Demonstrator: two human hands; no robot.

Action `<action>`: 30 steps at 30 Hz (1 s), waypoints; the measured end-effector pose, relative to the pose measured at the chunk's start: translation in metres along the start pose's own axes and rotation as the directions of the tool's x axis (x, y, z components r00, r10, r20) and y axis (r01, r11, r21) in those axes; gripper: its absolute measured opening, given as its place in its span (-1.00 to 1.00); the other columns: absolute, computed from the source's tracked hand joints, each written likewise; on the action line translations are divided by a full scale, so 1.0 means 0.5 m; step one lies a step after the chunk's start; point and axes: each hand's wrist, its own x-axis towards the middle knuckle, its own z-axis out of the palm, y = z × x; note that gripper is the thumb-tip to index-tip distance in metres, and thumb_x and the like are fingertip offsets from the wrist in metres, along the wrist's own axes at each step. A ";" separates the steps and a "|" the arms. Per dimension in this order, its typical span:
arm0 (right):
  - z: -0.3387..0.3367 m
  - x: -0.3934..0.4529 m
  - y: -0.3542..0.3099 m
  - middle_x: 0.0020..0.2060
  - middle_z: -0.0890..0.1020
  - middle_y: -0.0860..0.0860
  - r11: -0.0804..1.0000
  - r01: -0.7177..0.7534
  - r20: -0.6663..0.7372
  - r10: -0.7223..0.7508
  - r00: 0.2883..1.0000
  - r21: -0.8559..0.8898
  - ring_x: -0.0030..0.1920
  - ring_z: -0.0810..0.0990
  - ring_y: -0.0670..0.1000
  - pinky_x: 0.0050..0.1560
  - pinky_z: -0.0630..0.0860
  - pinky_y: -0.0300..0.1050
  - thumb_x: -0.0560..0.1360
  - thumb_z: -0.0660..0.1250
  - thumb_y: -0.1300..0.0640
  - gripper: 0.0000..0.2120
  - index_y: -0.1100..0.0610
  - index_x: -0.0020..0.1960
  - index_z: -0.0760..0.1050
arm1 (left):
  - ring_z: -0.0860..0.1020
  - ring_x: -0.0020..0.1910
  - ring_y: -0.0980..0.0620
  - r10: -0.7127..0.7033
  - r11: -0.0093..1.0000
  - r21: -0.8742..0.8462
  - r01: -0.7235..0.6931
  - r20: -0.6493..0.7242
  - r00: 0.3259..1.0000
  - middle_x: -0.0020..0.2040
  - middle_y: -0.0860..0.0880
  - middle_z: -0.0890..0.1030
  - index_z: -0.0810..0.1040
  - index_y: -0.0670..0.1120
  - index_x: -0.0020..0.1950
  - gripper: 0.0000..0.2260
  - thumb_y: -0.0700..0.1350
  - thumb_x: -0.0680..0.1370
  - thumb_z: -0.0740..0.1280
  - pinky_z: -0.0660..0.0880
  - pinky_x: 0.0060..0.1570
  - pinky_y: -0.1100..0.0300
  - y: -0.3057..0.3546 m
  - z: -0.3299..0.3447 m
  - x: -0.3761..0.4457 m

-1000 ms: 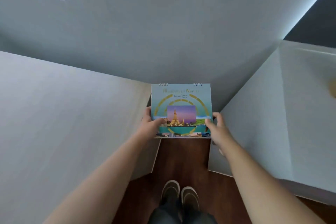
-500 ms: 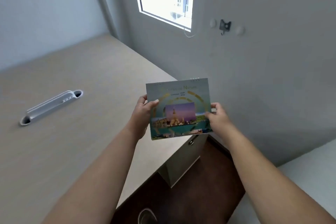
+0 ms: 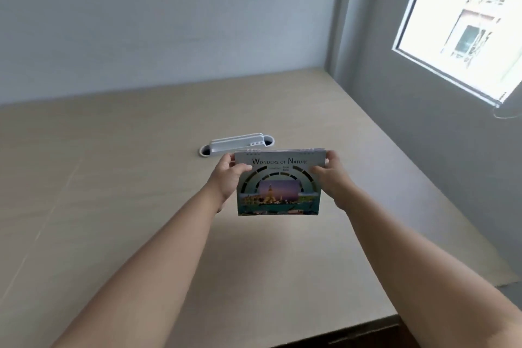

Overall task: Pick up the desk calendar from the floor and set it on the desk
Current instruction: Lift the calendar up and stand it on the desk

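A calendar (image 3: 279,183) with a colourful cover reading "Wonders of Nature" is held in the air above a pale wooden table (image 3: 113,178), cover facing the camera, its bound top edge farthest away. Its long side runs left to right. It does not seem to touch the table; its lower edge hangs over bare tabletop.

Both hands share the grip. The left hand (image 3: 228,178) pinches the upper left edge, thumb on the cover and fingers behind. The right hand (image 3: 332,178) pinches the upper right edge the same way. Neither hand is nearer than the other.

Just past the top edge, a white plastic cable tray (image 3: 236,144) is set into the table. Clear tabletop lies straight below and toward the viewer, so setting down likely means lowering the bottom edge there, short of the tray. A window (image 3: 469,22) lights the right wall.
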 end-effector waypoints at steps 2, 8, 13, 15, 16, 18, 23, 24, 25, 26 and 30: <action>0.061 0.042 -0.024 0.03 0.60 0.19 1.000 0.018 0.023 -0.018 1.000 -0.019 -0.12 0.64 0.14 -0.37 0.55 -0.11 0.54 0.18 0.29 -0.71 0.08 0.22 0.27 | 0.50 -0.06 0.07 -0.011 0.998 0.056 0.012 -0.032 0.999 -0.02 0.03 0.56 0.42 0.00 0.23 -0.68 -0.20 0.49 0.28 0.39 -0.19 0.18 -0.002 -0.055 0.032; 0.173 0.146 -0.031 0.03 0.61 0.22 0.996 0.011 0.053 -0.007 0.999 -0.086 -0.13 0.62 0.14 -0.28 0.51 -0.10 0.50 0.25 0.25 -0.68 0.03 0.20 0.30 | 0.46 0.09 -0.05 -0.093 0.986 0.134 0.102 -0.071 0.993 0.15 -0.05 0.52 0.38 0.06 0.20 -0.59 -0.28 0.42 0.25 0.34 -0.01 0.09 -0.035 -0.146 0.115; 0.185 0.199 0.019 0.01 0.65 0.20 0.990 -0.075 0.028 0.079 0.996 -0.116 0.01 0.67 0.21 -0.03 0.59 0.08 0.45 0.29 0.16 -0.65 -0.03 0.20 0.32 | 0.49 0.19 -0.10 -0.162 0.974 0.151 0.169 -0.057 0.985 0.14 -0.03 0.55 0.40 0.05 0.20 -0.61 -0.27 0.42 0.24 0.38 0.11 0.05 -0.074 -0.147 0.167; 0.177 0.213 0.045 0.02 0.65 0.15 0.983 -0.121 0.038 0.127 0.991 -0.135 0.04 0.66 0.19 0.07 0.58 0.13 0.44 0.29 0.13 -0.60 -0.04 0.25 0.34 | 0.49 0.20 -0.10 -0.171 0.974 0.141 0.178 -0.056 0.984 0.16 -0.03 0.56 0.40 0.00 0.27 -0.58 -0.26 0.43 0.24 0.36 0.11 0.08 -0.089 -0.132 0.172; 0.172 0.219 0.057 0.04 0.64 0.11 0.978 -0.150 0.050 0.159 0.986 -0.143 0.06 0.64 0.16 0.09 0.58 0.12 0.45 0.28 0.13 -0.55 -0.02 0.32 0.34 | 0.48 0.21 -0.09 -0.174 0.975 0.124 0.182 -0.073 0.982 0.18 -0.03 0.56 0.39 -0.02 0.30 -0.56 -0.26 0.44 0.25 0.34 0.09 0.11 -0.097 -0.125 0.172; 0.164 0.227 0.076 0.11 0.61 0.07 0.971 -0.185 0.094 0.201 0.975 -0.149 0.11 0.61 0.10 0.01 0.54 -0.01 0.45 0.28 0.14 -0.44 -0.02 0.44 0.30 | 0.46 0.21 -0.05 -0.186 0.978 0.075 0.196 -0.120 0.975 0.20 -0.01 0.54 0.38 -0.03 0.34 -0.54 -0.28 0.45 0.24 0.32 0.08 0.15 -0.113 -0.112 0.166; 0.163 0.179 0.092 0.13 0.56 -0.07 0.985 -0.104 0.234 0.134 0.963 -0.137 0.07 0.55 -0.01 -0.13 0.46 -0.22 0.51 0.25 0.24 -0.45 -0.15 0.42 0.26 | 0.43 0.08 0.02 -0.205 0.973 0.083 0.216 -0.121 0.971 0.05 0.15 0.50 0.33 0.11 0.30 -0.48 -0.37 0.46 0.21 0.38 -0.09 0.26 -0.144 -0.066 0.118; 0.164 0.170 0.095 0.08 0.55 -0.08 0.988 -0.089 0.244 0.118 0.963 -0.126 0.01 0.54 -0.05 -0.17 0.46 -0.28 0.52 0.22 0.31 -0.42 -0.15 0.41 0.21 | 0.43 0.10 0.01 -0.210 0.970 0.098 0.223 -0.134 0.969 0.10 0.14 0.49 0.28 0.13 0.38 -0.42 -0.35 0.46 0.24 0.37 -0.03 0.23 -0.154 -0.058 0.115; 0.166 0.166 0.101 0.06 0.54 -0.08 0.991 -0.073 0.252 0.101 0.962 -0.115 -0.02 0.52 -0.08 -0.17 0.47 -0.33 0.51 0.20 0.35 -0.39 -0.13 0.42 0.16 | 0.45 0.14 0.00 -0.212 0.967 0.114 0.230 -0.145 0.966 0.19 0.13 0.47 0.21 0.15 0.46 -0.34 -0.30 0.43 0.27 0.37 0.04 0.21 -0.164 -0.051 0.112; 0.169 0.167 0.109 0.09 0.55 -0.06 0.992 -0.067 0.261 0.093 0.961 -0.106 0.02 0.53 -0.07 -0.11 0.48 -0.31 0.49 0.21 0.36 -0.32 -0.07 0.49 0.08 | 0.46 0.20 -0.01 -0.220 0.963 0.123 0.239 -0.154 0.963 0.29 0.11 0.46 0.11 0.18 0.51 -0.24 -0.23 0.39 0.30 0.39 0.10 0.19 -0.174 -0.047 0.110; 0.177 0.206 0.176 0.37 0.44 -0.01 0.993 -0.054 0.292 0.082 0.953 -0.102 0.34 0.46 0.06 0.30 0.47 0.03 0.32 0.31 0.16 -0.03 -0.12 0.56 -0.16 | 0.26 0.49 -0.05 -0.288 0.935 0.156 0.320 -0.197 0.937 0.57 -0.01 0.19 -0.18 0.16 0.57 -0.05 -0.12 0.35 0.35 0.30 0.40 0.06 -0.184 -0.025 0.105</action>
